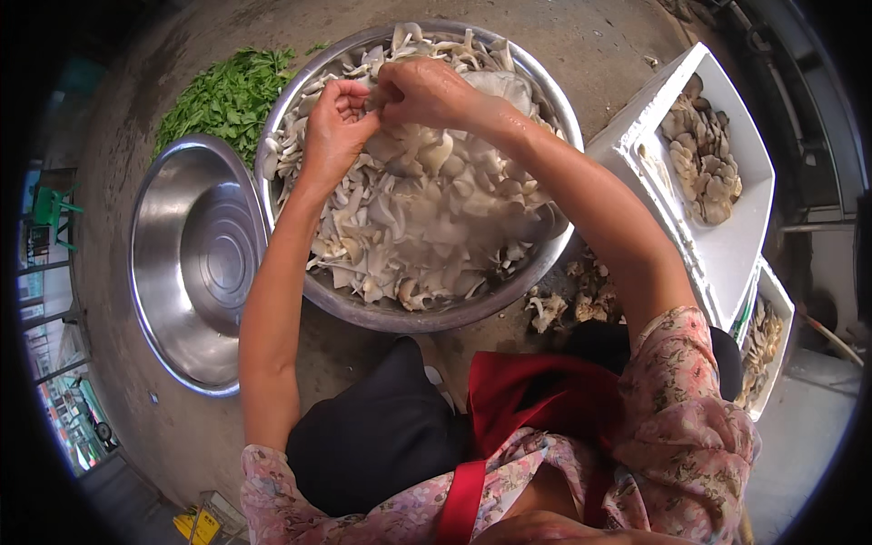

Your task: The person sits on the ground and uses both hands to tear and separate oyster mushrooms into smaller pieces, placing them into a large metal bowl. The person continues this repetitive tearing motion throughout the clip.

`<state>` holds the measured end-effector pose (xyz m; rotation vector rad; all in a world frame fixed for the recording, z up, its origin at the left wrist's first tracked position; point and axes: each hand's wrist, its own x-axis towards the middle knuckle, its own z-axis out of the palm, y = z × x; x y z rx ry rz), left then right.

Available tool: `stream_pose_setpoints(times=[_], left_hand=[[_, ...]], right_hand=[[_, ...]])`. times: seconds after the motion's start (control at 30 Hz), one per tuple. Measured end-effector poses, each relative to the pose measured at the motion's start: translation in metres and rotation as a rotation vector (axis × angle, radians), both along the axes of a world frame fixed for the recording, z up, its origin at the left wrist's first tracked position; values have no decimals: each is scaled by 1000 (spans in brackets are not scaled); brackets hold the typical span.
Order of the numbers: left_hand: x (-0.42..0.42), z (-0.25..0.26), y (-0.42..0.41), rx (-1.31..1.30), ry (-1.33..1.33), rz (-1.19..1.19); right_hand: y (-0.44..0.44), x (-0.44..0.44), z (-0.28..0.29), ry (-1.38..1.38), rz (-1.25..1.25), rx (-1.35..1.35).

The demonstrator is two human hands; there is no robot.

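Note:
A wide metal basin (436,320) full of pale oyster mushroom pieces (409,218) stands on the floor before me. Over its far left part, my left hand (340,116) and my right hand (415,92) meet, fingertips close together. The fingers of both hands are bent as if around a small greyish piece, probably oyster mushroom, but they mostly hide it. Whole caps and torn strips lie heaped around and beneath the hands. A larger grey cap (501,88) rests just right of my right wrist.
An empty metal basin (204,266) leans at the left, touching the full one. Behind it lies a heap of green leaves (225,95). At right, a white foam box (732,252) holds mushroom clusters (702,157); a second foam box (770,334) sits nearer. Mushroom scraps (547,311) lie on the floor.

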<state>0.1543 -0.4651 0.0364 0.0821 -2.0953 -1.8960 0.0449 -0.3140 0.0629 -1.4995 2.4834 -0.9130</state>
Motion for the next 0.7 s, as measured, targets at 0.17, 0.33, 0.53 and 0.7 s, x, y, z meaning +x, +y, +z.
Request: stream_pose_setpoints(times=[0.17, 0.33, 0.53, 0.7], left_hand=[[7, 0, -7, 6, -20, 17], [10, 6, -11, -40, -47, 2], [1, 12, -5, -140, 44, -20], [9, 6, -10, -56, 5, 7]], right_hand=[[27, -36, -16, -13, -427, 26], [33, -25, 2, 39, -132, -88], [-7, -1, 20, 15, 68, 133], [10, -16, -14, -96, -316, -56]])
